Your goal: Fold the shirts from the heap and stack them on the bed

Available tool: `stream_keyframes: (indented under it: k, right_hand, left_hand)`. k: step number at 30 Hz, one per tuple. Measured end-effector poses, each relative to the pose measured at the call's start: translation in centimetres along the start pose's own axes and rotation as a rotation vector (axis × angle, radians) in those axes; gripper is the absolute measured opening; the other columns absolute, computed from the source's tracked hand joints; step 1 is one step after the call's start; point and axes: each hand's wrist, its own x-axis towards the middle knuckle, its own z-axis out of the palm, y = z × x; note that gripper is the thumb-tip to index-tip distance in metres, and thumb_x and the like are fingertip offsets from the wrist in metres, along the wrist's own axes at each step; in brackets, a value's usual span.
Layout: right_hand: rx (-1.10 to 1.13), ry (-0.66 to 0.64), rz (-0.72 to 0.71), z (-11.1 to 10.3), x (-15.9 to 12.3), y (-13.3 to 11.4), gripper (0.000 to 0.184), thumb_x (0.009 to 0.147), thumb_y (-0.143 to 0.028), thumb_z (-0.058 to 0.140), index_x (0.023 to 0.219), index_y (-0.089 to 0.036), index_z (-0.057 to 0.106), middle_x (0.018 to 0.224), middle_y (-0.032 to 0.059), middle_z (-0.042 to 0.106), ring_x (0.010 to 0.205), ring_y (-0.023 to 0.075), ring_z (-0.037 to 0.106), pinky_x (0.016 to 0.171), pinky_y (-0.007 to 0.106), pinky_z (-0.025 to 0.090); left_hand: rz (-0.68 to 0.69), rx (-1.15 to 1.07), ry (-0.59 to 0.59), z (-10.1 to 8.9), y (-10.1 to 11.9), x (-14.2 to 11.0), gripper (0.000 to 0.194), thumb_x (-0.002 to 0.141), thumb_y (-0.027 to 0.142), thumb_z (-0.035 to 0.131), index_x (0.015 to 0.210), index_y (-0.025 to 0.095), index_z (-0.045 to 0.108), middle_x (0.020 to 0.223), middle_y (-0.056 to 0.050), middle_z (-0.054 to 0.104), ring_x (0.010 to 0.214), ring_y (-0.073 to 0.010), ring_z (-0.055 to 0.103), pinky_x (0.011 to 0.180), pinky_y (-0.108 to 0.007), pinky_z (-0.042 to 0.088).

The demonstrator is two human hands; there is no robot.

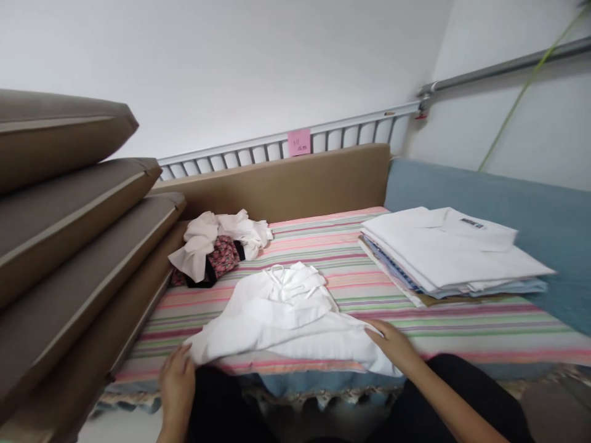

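White walls (277,61) meet beyond the right hand (394,344), above a blue panel (462,184) and a tan board (300,184). Brown cushions (78,203) stand stacked left of the left hand (178,375); the blurred floor (120,424) below it appears pale.

A garment (281,323) lies between the grips. Heaped clothes (226,246) lie beyond the left hand (176,375), stacked clothes (443,252) beyond the right hand (394,346).

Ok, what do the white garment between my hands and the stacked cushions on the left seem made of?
White garment: thin, matte cloth, perhaps cotton, judging by its soft creases. Stacked cushions: smooth, dull brown outside, fabric or imitation leather, hard to tell; thick, flat shape suggests foam inside.
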Motion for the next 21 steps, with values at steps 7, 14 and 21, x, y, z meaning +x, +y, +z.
stream_keyframes:
  k: [7, 14, 21]
  right_hand:
    - [-0.085, 0.033, 0.007, 1.7, 1.1, -4.9, 0.045, 0.079, -0.047, 0.045, 0.107, -0.017, 0.064, 0.113, 0.0101, 0.064, 0.107, 0.0251, 0.056, 0.096, 0.037, 0.041]
    - [-0.285, -0.106, 0.150, 2.9, 2.3, -6.6, 0.027, 0.071, -0.027, 0.058, 0.095, -0.019, 0.067, 0.101, 0.0055, 0.069, 0.096, 0.0210, 0.061, 0.085, 0.029, 0.043]
    - [-0.296, -0.118, 0.136, 2.7, 0.9, -7.2, 0.026, 0.071, -0.033, 0.060, 0.093, -0.021, 0.068, 0.099, 0.0029, 0.069, 0.092, 0.0199, 0.062, 0.079, 0.027, 0.043]
  left_hand:
    - [0.102, 0.133, -0.413, 2.8, 7.6, 4.5, 0.040, 0.082, 0.035, 0.043, 0.114, 0.018, 0.059, 0.116, -0.008, 0.063, 0.111, -0.0207, 0.053, 0.098, -0.032, 0.036]
    - [0.068, 0.202, -0.597, 5.1, 9.8, 5.2, 0.030, 0.074, 0.033, 0.049, 0.097, 0.023, 0.066, 0.091, -0.006, 0.069, 0.092, -0.0258, 0.061, 0.077, -0.037, 0.042]
    - [0.209, 0.195, -0.467, 4.7, 9.4, 3.8, 0.020, 0.074, 0.033, 0.050, 0.080, 0.020, 0.064, 0.113, -0.009, 0.062, 0.106, -0.0267, 0.054, 0.088, -0.039, 0.039]
